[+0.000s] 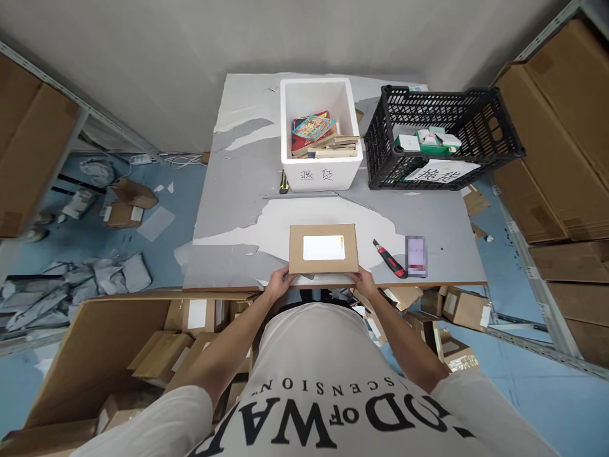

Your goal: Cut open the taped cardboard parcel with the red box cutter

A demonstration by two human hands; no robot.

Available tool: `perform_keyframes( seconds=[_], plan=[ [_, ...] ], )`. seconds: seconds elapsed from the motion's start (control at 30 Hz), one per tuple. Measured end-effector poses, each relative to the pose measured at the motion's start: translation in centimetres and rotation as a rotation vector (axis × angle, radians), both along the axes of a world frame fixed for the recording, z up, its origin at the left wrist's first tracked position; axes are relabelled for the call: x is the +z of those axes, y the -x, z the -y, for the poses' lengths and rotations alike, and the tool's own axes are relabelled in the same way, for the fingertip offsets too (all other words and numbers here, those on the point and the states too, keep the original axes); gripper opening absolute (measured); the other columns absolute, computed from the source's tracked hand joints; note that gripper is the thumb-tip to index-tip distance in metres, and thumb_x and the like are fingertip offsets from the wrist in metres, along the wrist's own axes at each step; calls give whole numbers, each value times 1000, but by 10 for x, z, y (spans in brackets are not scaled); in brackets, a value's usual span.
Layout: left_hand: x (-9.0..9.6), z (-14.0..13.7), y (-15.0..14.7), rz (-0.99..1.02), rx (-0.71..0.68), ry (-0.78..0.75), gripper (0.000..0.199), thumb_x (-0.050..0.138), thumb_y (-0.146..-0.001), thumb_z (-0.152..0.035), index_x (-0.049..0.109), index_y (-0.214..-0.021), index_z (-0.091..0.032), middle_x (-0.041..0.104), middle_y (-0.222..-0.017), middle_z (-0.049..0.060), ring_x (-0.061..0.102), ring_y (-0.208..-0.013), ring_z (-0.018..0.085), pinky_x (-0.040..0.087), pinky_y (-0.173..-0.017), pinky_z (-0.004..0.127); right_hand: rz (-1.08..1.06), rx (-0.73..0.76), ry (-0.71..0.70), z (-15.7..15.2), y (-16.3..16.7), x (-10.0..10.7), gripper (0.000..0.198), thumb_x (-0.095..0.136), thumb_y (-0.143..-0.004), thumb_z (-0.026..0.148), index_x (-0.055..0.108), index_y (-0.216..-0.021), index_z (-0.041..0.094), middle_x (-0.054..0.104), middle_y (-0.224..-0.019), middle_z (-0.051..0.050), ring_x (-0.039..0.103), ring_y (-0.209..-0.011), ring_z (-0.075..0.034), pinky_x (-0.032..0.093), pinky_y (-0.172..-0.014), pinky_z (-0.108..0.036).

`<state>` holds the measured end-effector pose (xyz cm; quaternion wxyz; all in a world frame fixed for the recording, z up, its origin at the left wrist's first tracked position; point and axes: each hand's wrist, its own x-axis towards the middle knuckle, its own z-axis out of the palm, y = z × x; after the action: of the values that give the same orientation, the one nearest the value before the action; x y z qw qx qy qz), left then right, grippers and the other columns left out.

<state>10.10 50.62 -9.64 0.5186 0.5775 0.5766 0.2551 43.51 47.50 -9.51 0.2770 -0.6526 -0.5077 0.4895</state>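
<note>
A flat brown cardboard parcel [323, 249] with a white label lies at the near edge of the grey table [238, 209]. My left hand [280, 280] grips its near left corner. My right hand [365, 279] grips its near right corner. Just right of the parcel lie a red and black utility knife [389, 258] and a phone [416, 256].
A white foam box [320, 132] of books stands at the back of the table, a black plastic crate [442, 136] with small boxes to its right. A big open carton [124, 355] of parcels sits on the floor at my left. Shelves with cartons [561, 139] flank both sides.
</note>
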Motion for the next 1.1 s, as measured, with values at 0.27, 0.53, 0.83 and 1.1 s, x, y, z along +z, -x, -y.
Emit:
perform_keyframes(
  seconds=[0.27,0.53,0.83,1.1],
  plan=[
    [55,-14,-2,-199,30,-95,55,48,-86,-54,68,-116,-13,75,-97,6,64,-75,19,49,-73,28,231,96,-137,-31,-13,59,44,46,-86,55,69,-84,17,66,-66,-2,58,-64,-18,44,-65,-27],
    [96,-43,-10,-394,106,-136,57,45,-85,-58,76,-79,-10,44,-48,-3,45,-53,11,29,-54,22,386,130,-205,-64,-8,94,63,35,-87,67,50,-50,19,33,-49,3,28,-51,-10,24,-53,-25],
    [90,-55,-12,-418,169,-91,59,44,-83,-62,56,-49,-15,34,-46,-2,38,-54,11,26,-52,24,451,110,-129,-75,0,93,69,36,-84,72,63,-52,17,58,-50,-6,38,-51,-13,30,-54,-28],
    [60,-43,1,-150,259,-24,51,43,-84,-55,72,-81,-13,69,-74,5,63,-76,20,48,-70,28,-96,-123,-53,-58,-16,58,62,46,-82,66,71,-101,13,74,-93,-12,69,-86,-25,54,-82,-38]
  ],
)
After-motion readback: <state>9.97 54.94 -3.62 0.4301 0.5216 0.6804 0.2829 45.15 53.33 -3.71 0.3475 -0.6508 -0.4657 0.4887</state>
